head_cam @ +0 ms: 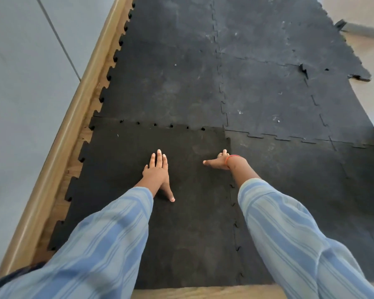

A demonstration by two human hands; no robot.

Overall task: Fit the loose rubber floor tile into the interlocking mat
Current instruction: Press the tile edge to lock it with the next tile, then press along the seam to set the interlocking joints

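The loose black rubber tile lies at the near left of the black interlocking mat. Small gaps show along its far toothed edge, and its right edge overlaps the neighbouring tile. My left hand rests flat on the tile's middle, fingers spread, thumb pointing toward me. My right hand presses palm-down on the tile's right edge near the seam, thumb pointing left, a red band at the wrist. Neither hand grips anything.
A wooden skirting strip and a grey wall run along the left. Bare wooden floor shows at the near edge. A torn tile corner sticks out far right, near a grey metal foot.
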